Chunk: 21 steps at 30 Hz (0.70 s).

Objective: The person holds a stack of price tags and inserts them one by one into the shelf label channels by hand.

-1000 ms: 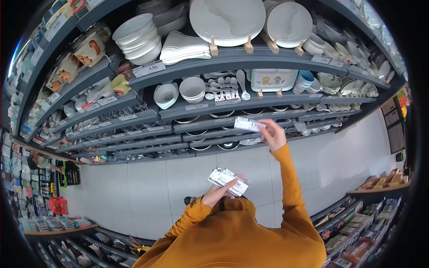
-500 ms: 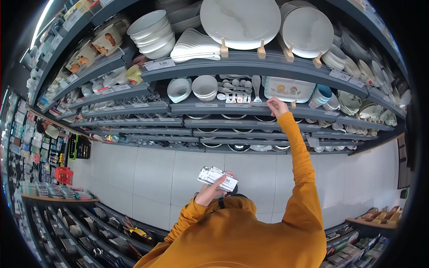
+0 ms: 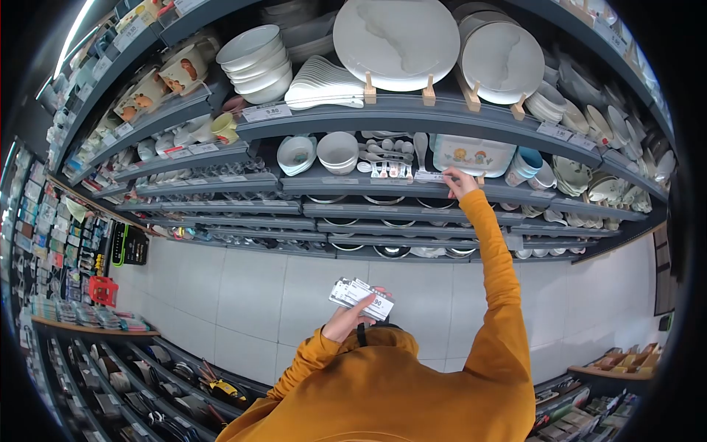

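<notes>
My left hand (image 3: 348, 320) grips price-card stack (image 3: 352, 293), "90" readable on it; my right hand (image 3: 462, 186), fingers (image 3: 452, 175) pinched narrow, holds label (image 3: 428, 176) at shelf edge (image 3: 331, 186) below patterned tray (image 3: 484, 151); upper shelf tag (image 3: 266, 112) reads "9.80"

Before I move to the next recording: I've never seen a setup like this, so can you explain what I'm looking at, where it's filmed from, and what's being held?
There is no machine: this is a person in a mustard-coloured top, working bare-handed. One camera, worn on the person's head, looks forward and down; the store shelves look curved in this rounded picture. The left hand holds a bunch of printed cards above the tiled floor. The right hand is at a shelf edge, fingertips by a small white label; whether they grip it is hard to tell. That shelf carries bowls, spoons and a tray with a cartoon picture; large white plates stand on the shelf above.
</notes>
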Each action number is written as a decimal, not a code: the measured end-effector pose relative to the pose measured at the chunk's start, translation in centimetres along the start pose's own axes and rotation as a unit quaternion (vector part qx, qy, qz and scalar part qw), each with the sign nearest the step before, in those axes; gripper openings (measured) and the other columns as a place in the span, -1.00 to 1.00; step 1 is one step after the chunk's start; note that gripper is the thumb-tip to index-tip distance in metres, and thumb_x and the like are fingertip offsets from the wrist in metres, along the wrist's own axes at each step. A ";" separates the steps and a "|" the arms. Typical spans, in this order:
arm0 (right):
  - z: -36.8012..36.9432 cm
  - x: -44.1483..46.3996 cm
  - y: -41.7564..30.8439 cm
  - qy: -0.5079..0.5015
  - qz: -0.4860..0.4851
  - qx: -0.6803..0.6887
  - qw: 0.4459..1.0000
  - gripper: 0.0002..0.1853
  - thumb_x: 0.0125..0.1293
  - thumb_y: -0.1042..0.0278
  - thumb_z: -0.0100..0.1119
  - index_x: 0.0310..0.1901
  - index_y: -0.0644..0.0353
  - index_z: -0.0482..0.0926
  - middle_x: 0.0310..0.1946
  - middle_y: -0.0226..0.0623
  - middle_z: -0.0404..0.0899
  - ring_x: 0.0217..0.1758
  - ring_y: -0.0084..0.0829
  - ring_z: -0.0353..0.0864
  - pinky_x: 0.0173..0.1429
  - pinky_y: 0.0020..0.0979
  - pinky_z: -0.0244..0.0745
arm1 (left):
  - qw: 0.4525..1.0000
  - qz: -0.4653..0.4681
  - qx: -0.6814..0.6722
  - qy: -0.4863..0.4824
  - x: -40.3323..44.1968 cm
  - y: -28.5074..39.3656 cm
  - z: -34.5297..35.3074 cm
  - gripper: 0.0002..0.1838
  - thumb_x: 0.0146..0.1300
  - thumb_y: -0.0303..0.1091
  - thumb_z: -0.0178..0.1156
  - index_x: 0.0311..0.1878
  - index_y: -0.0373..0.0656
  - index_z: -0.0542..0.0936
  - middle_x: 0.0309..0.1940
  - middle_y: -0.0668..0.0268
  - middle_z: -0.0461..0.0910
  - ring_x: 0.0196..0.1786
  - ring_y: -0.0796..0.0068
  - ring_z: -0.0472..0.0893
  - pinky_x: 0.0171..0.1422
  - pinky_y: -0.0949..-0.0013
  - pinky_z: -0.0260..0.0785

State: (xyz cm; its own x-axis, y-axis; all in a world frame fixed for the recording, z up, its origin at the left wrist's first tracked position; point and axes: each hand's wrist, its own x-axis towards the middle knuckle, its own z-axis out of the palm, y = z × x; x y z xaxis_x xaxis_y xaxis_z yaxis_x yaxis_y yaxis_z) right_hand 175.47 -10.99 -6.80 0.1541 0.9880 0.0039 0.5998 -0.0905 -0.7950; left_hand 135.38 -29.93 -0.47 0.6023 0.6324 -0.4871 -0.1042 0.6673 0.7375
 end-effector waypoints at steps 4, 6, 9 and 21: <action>-0.1 -0.3 -1.2 0.014 -0.046 -0.115 0.992 -0.85 0.37 0.31 0.12 -0.07 0.03 0.58 -0.32 -0.24 0.61 -0.55 -0.53 0.58 -0.44 -0.45 0.51 | 1.000 0.001 0.005 -0.004 -0.1 0.0 -0.5 -0.63 0.48 -0.20 -0.04 0.23 -0.13 0.45 0.13 0.29 0.56 -0.01 0.62 0.59 -0.17 0.58 0.43; 0.5 -0.9 -1.9 0.060 -0.096 -0.102 0.988 -0.86 0.36 0.31 0.11 -0.09 0.01 0.60 -0.28 -0.23 0.62 -0.45 -0.42 0.63 -0.33 -0.36 0.55 | 1.000 0.003 0.006 -0.006 -0.2 0.2 -0.7 -0.63 0.48 -0.20 -0.04 0.23 -0.13 0.45 0.13 0.29 0.56 0.01 0.62 0.59 -0.16 0.57 0.44; 1.4 -1.5 -2.0 0.135 -0.179 -0.224 0.948 -0.84 0.35 0.33 0.10 -0.08 -0.03 0.61 -0.18 -0.23 0.61 -0.30 -0.25 0.65 -0.19 -0.25 0.58 | 1.000 0.007 0.004 -0.008 -0.4 0.2 -0.9 -0.63 0.47 -0.20 -0.03 0.23 -0.13 0.45 0.13 0.29 0.56 0.03 0.61 0.58 -0.15 0.56 0.44; 8.9 -16.7 -13.2 0.149 -0.090 0.159 0.972 -0.90 0.34 0.46 0.16 -0.15 0.20 0.59 -0.36 -0.41 0.67 -0.41 -0.66 0.55 -0.35 -0.56 0.46 | 0.996 0.047 -0.045 -0.054 -2.3 0.7 -4.4 -0.58 0.42 -0.24 0.05 0.29 -0.13 0.39 0.18 0.24 0.51 0.04 0.53 0.58 -0.08 0.48 0.48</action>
State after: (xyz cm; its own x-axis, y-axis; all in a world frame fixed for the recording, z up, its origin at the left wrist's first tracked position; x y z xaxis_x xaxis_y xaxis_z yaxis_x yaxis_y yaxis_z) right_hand 157.99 -25.24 -1.74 0.3191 0.8997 0.2980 0.3718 0.1704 -0.9126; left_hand 130.45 -29.16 -0.87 0.6673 0.6516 -0.3607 -0.2318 0.6420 0.7308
